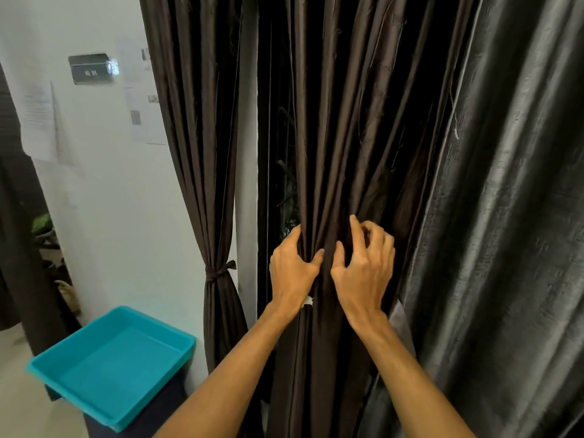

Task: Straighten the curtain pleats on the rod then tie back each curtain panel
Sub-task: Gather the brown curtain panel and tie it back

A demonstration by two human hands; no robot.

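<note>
A dark brown curtain panel hangs in long pleats at the centre. My left hand grips its left-hand folds, fingers and thumb curled round the bunched cloth. Beside it, my right hand has curled fingers hooked into the pleats. A second brown panel hangs at the left, gathered by a knotted brown tie-back. A small white tag shows by my left wrist. The rod is out of view.
A shiny grey curtain hangs close on the right. A turquoise plastic tray sits on a dark stand at lower left. Papers and a dark sign are fixed to the white wall. A window strip shows between the panels.
</note>
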